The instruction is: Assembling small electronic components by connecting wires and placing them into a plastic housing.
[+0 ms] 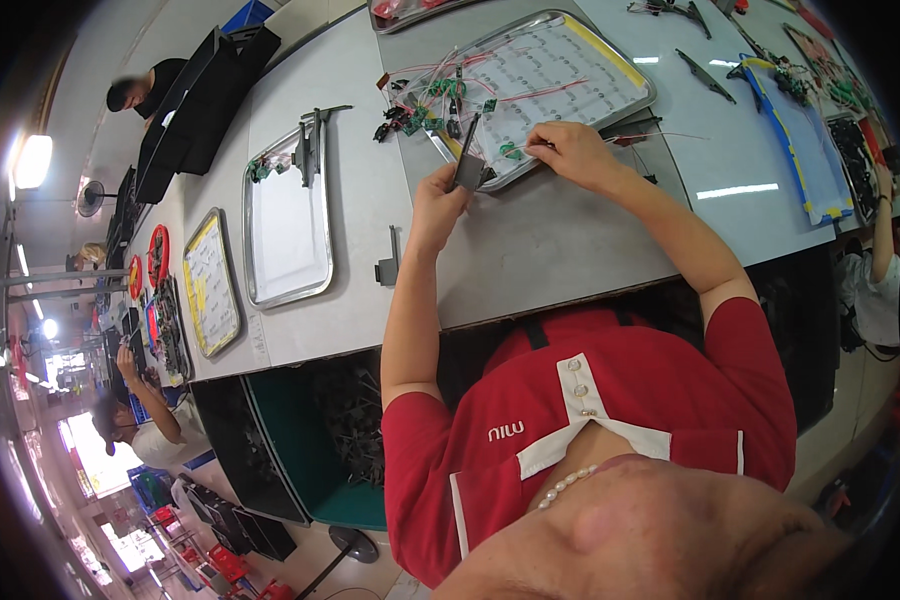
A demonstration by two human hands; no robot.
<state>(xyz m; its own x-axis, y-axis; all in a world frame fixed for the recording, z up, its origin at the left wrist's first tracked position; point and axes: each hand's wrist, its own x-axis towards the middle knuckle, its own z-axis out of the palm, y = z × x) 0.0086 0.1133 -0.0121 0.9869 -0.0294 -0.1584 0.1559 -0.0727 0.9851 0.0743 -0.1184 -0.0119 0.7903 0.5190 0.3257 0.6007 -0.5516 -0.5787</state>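
Observation:
My left hand is closed on a black plastic part with a flat square plate and a long thin arm pointing up and away. To its right, my right hand has thumb and fingers pinched together; whatever they hold is too small to make out. A small green circuit board shows just left of those fingertips. Both hands are at the near edge of a metal tray lined with printed white sheet and yellow tape. Several small circuit boards with red and white wires lie heaped at its left side.
A similar black part lies left of my left forearm. Farther left stand a metal tray holding black parts and a smaller tray. A blue-edged tray is at right. Bins sit under the table; co-workers are at both sides.

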